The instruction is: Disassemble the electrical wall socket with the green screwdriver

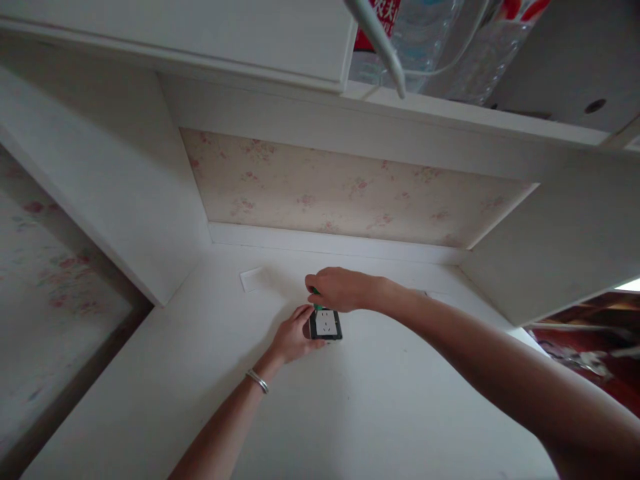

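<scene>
A wall socket point(327, 323) with a white face and a dark frame is in the middle of the head view, against a white surface. My left hand point(295, 337) grips its left side, fingers at the top edge and thumb along the bottom. Over the socket's top edge, my right hand point(340, 288) is closed around a green screwdriver point(317, 300). Most of the screwdriver is covered by my fingers. Its lower end meets the socket's upper left edge, and the tip cannot be made out.
A white square plate point(253, 279) lies to the left of my hands. White side panels point(105, 160) flank the recess, with floral wallpaper point(320, 190) at its back. Overhead, a shelf point(475, 117) holds plastic bottles point(425, 40), and a white cable point(377, 43) hangs down.
</scene>
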Motion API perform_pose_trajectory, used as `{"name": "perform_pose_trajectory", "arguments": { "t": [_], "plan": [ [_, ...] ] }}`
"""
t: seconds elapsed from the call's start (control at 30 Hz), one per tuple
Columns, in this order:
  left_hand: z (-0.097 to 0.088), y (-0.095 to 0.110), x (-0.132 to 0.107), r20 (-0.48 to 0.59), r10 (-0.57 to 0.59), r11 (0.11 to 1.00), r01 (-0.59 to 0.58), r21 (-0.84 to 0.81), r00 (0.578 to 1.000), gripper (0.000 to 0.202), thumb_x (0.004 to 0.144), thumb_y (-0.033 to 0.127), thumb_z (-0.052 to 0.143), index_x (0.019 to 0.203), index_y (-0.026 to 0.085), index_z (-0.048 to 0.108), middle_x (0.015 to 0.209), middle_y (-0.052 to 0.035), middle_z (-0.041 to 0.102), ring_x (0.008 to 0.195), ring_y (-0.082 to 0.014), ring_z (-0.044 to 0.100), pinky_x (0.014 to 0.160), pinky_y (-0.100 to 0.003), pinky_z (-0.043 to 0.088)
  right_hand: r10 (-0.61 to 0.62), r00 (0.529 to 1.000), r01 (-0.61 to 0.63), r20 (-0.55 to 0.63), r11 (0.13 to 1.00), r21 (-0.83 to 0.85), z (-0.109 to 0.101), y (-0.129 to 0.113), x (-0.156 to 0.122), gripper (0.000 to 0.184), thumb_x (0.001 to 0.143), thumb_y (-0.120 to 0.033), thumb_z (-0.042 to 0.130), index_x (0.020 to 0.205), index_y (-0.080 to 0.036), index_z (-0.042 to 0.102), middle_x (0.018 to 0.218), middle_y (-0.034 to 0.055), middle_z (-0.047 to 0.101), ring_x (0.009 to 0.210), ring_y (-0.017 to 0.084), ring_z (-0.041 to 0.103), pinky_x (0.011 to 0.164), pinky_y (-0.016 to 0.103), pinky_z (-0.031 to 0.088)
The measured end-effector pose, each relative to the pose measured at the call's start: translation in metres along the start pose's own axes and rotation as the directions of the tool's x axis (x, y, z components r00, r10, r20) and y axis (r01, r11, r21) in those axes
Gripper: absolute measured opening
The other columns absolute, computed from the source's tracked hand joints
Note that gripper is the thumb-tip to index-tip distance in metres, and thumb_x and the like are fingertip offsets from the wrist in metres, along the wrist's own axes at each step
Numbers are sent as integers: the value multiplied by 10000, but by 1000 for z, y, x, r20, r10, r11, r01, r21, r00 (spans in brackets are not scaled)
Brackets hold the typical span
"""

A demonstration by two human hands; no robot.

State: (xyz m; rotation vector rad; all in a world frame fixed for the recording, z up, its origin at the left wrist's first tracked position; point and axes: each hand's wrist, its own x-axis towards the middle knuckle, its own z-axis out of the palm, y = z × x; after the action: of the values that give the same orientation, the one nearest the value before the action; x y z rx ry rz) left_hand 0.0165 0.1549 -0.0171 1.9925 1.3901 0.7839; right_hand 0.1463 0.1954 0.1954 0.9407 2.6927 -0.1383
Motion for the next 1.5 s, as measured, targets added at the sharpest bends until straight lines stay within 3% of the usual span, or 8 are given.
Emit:
{"name": "perform_pose_trajectory", "arguments": {
  "t": [0.13, 0.37, 0.6, 0.8, 1.03, 1.23, 1.4, 1.5],
  "plan": [
    [0, -2, 0, 6, 7, 1000, -7, -10, 1000, 818, 599, 482, 738, 1314, 223, 436, 1373, -67, 428, 1232, -255, 442, 1028, -337, 370, -71, 995, 70, 64, 997, 30, -2, 1, -2, 314, 835, -248, 490, 1139, -185, 539, 1082, 128, 582, 842, 204, 614, 653, 281, 427],
    [-1, 0, -2, -8, 16, 1000, -17, -16, 1000, 812, 610, 471, 735, 1320, 234, 420, 1365, -51, 433, 1221, -245, 453, 1036, -324, 366, 213, 976, -216, -50, 973, -84, 4, 2, 3, 430, 900, -451, 372, 1041, -103, 582, 961, 188, 624, 900, 292, 611, 673, 353, 447],
    [-4, 4, -1, -1, 14, 999, -14, -45, 1000, 805, 597, 459, 745, 1307, 243, 434, 1360, -48, 439, 1215, -255, 456, 1029, -341, 373, -103, 994, 103, 36, 994, -19, 0, 7, -2, 237, 796, -197, 534, 1023, -191, 600, 1076, 101, 574, 835, 193, 610, 640, 269, 425],
    [-1, 0, -1, 2, 8, 999, -7, -38, 1000, 823, 607, 456, 740, 1329, 241, 409, 1371, -48, 429, 1233, -247, 439, 1031, -332, 370, 87, 992, -94, -90, 993, -75, 7, 2, 5, 403, 903, -442, 377, 1062, -132, 578, 974, 151, 613, 857, 263, 614, 664, 344, 447],
    [1, -1, 0, -3, -8, 1000, 8, -20, 1000, 828, 580, 467, 753, 1309, 232, 438, 1365, -59, 435, 1250, -273, 418, 1048, -359, 351, -200, 979, 199, -40, 980, -25, 3, 3, -2, 260, 792, -164, 535, 1044, -196, 589, 1183, 85, 531, 858, 180, 611, 680, 272, 442],
    [0, -1, -1, -3, 21, 999, -21, -33, 1000, 821, 608, 453, 741, 1330, 238, 416, 1363, -54, 437, 1218, -257, 455, 1025, -335, 379, 64, 995, -69, -82, 996, -58, 4, 4, 2, 404, 911, -437, 369, 1077, -133, 577, 1006, 152, 611, 861, 253, 617, 678, 336, 449],
    [1, -3, 0, -4, 18, 999, -18, -31, 1000, 832, 602, 460, 743, 1331, 230, 414, 1364, -63, 436, 1223, -255, 448, 1036, -340, 367, -174, 985, 172, -24, 984, -48, 2, 4, -2, 212, 848, -185, 460, 1005, -164, 601, 1048, 102, 600, 862, 193, 608, 708, 283, 433],
    [1, -2, 0, -6, 30, 999, -30, -38, 1000, 821, 604, 464, 742, 1322, 227, 424, 1361, -65, 440, 1229, -254, 442, 1030, -338, 371, -166, 985, 165, -42, 986, -16, 0, 3, -5, 252, 820, -260, 521, 1055, -190, 579, 1113, 95, 576, 833, 191, 609, 677, 278, 431]
  ]
}}
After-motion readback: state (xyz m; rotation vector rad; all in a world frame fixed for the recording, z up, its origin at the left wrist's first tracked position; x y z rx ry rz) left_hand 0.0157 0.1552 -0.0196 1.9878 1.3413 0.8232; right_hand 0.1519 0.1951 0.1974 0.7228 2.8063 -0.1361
